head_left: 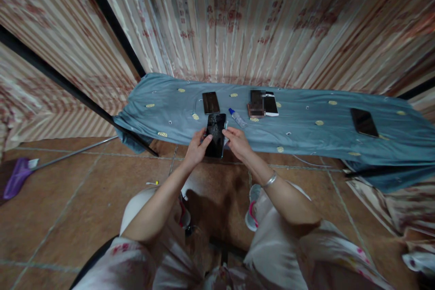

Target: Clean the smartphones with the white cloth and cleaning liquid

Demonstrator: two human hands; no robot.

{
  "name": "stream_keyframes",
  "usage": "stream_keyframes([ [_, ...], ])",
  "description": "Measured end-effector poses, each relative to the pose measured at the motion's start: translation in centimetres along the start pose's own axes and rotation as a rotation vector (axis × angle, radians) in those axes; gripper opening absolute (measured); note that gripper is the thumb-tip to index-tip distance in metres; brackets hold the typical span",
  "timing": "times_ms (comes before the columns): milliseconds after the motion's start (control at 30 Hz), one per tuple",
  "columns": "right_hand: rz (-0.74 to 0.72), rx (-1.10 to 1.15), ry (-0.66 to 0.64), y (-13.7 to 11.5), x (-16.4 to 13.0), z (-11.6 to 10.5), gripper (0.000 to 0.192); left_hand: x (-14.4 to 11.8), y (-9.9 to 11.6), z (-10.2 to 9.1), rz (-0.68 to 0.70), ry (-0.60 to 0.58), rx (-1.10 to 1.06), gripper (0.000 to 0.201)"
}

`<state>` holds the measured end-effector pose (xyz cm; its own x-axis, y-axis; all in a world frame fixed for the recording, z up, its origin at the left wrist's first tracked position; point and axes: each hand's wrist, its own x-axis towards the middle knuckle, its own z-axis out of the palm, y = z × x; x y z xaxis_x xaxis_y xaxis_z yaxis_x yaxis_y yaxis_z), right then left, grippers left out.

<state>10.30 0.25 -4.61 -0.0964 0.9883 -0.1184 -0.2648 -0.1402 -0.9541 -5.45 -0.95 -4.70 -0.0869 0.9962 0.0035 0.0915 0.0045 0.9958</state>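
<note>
Both hands hold a black phone (pixel 216 134) with a cracked, smudged screen, tilted over the near edge of a low surface covered with a blue cloth (pixel 306 133). My left hand (pixel 197 148) grips its left side, thumb on the screen. My right hand (pixel 238 142) grips its right edge. Just beyond lie another dark phone (pixel 210 102) and a small clear bottle with a blue cap (pixel 237 118).
Farther right on the cloth lie a dark and a white phone side by side (pixel 264 103), and one black phone (pixel 364 122) near the right end. Striped curtains hang behind. A purple broom head (pixel 16 179) rests on the tiled floor at left.
</note>
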Motion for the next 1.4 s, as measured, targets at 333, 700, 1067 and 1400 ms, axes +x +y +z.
stream_keyframes([
  [333,0.071,0.218,0.024,-0.6,0.3,-0.4,0.025,0.1,1.0,-0.7,-0.447,-0.054,-0.551,0.043],
  [700,0.134,0.224,-0.038,-0.2,-0.2,0.8,0.023,-2.0,2.2,0.6,-0.663,-0.286,-0.798,0.068],
  [1067,0.12,0.179,-0.031,-0.5,-0.3,0.8,0.026,-2.5,3.2,0.5,-0.711,-0.265,-0.76,0.075],
  [1400,-0.045,0.034,0.017,-0.2,0.5,0.1,0.042,-2.0,2.4,0.0,-0.64,-0.325,-0.76,0.075],
])
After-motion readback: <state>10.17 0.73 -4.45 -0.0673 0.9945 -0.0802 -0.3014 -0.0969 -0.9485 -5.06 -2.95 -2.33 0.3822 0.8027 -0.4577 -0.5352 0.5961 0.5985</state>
